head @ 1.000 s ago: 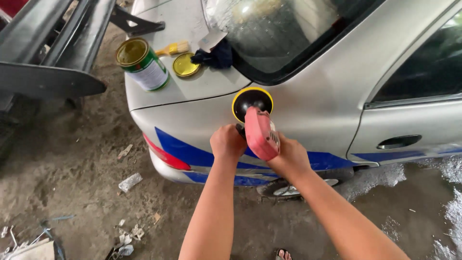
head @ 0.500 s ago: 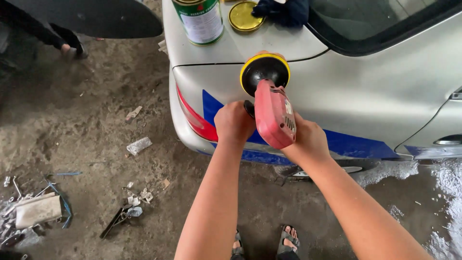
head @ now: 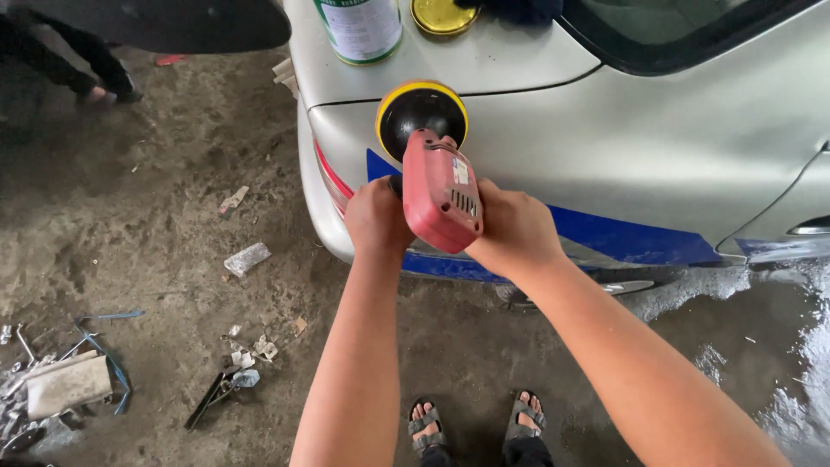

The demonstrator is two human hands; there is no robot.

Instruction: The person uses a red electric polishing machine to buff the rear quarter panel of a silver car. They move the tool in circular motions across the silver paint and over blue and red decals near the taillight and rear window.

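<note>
A silver car fills the upper right of the view, its rear quarter panel crossed low down by a blue stripe with a red tail light at the corner. Below and to the left lies the dirty concrete floor, wet at the far right and strewn with scraps and bits of metal at the lower left.

Against the car's side, just under the seam of the boot lid, a red power polisher is pressed by its round yellow-rimmed black pad. The right hand grips the red body from the side, fingers wrapped tightly around it. The left hand is closed around the side handle, of which only a dark stub shows by the thumb.

On top of the boot stands a green-and-white tin can, cut off by the upper edge, so its contents cannot be seen. Just beside it lies a round yellow lid, and a dark cloth touches that lid.

At the bottom, the person's two feet in sandals stand on the floor.
</note>
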